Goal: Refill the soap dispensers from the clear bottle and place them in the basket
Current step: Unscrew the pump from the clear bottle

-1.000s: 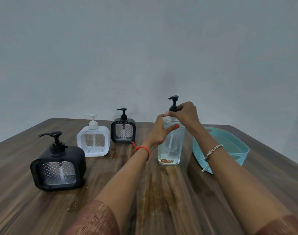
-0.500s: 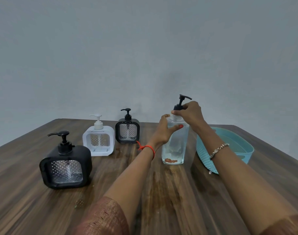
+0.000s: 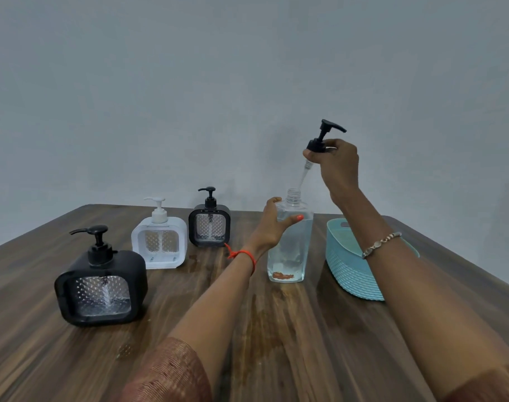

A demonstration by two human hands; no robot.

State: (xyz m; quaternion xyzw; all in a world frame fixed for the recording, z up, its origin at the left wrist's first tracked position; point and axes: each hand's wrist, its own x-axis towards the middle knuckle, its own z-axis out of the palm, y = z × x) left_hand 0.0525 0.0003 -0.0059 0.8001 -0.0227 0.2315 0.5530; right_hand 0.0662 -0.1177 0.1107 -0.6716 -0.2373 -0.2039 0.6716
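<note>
The clear bottle (image 3: 288,250) stands upright on the wooden table, partly full, its threaded neck uncovered. My left hand (image 3: 273,227) grips its shoulder. My right hand (image 3: 339,166) holds the black pump top (image 3: 320,140) lifted above the bottle, tilted, with the tip of its clear tube still just inside the neck. Three square dispensers stand to the left: a large black dispenser (image 3: 101,288) nearest, a white dispenser (image 3: 159,237) behind it, a small black dispenser (image 3: 209,226) furthest back. The teal basket (image 3: 349,268) sits right of the bottle, partly hidden by my right forearm.
The wooden table (image 3: 276,329) has wet smears in front of the bottle and near the large black dispenser. Its far edge lies close behind the dispensers, against a plain grey wall. The right edge runs just past the basket.
My right hand has lifted the black pump top off the clear bottle and raised it, drawing the tube nearly out of the neck. My left hand has kept hold of the bottle.
</note>
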